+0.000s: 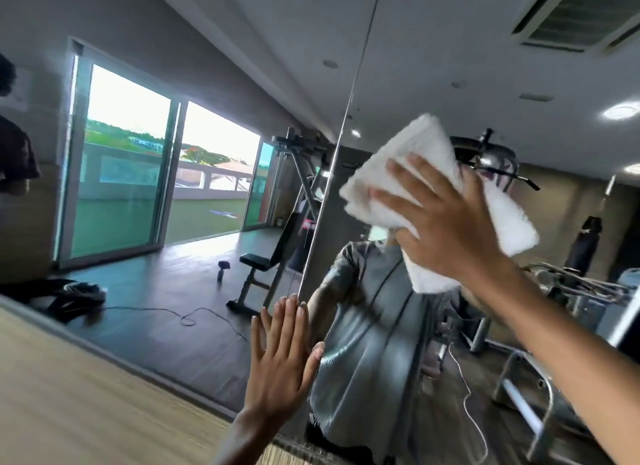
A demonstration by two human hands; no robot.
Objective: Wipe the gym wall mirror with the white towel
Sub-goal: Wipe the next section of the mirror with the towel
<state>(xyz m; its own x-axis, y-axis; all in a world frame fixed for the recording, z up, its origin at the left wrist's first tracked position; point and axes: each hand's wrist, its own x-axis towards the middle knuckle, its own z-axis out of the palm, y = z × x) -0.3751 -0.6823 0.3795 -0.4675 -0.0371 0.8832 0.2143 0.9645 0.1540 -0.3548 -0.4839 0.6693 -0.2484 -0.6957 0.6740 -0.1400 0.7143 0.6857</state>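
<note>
The gym wall mirror (207,274) fills most of your head view, tilted, above a wood-grain wall panel (69,395) at the lower left. A vertical seam (334,166) between two mirror panes runs from the top edge down to your left hand (280,357).

In the reflection you see sliding glass doors (128,166) on the left, a black weight bench (263,260) near the middle, and a thin cable (187,317) looping over the dark floor in front of it. On the right are a punching bag (585,246) and a metal machine frame (526,388), with a ceiling air vent (571,17) at the upper right. Your own reflection, in a grey shirt (363,326), stands just right of the seam.

Nothing real stands between you and the glass except your own arms. Your left hand lies flat on the mirror across the seam, fingers straight and close together, gripping nothing. Your right hand (446,222) is higher and to the right, fingers spread and extended, pressing the white towel (415,159) against the pane.

The towel is folded into a thick pad. It is clean and fluffy, its corners sticking out past your fingers at the upper left and lower right, and it covers the head of your reflection. The glass looks bright, with faint streaks over the reflected shirt.
</note>
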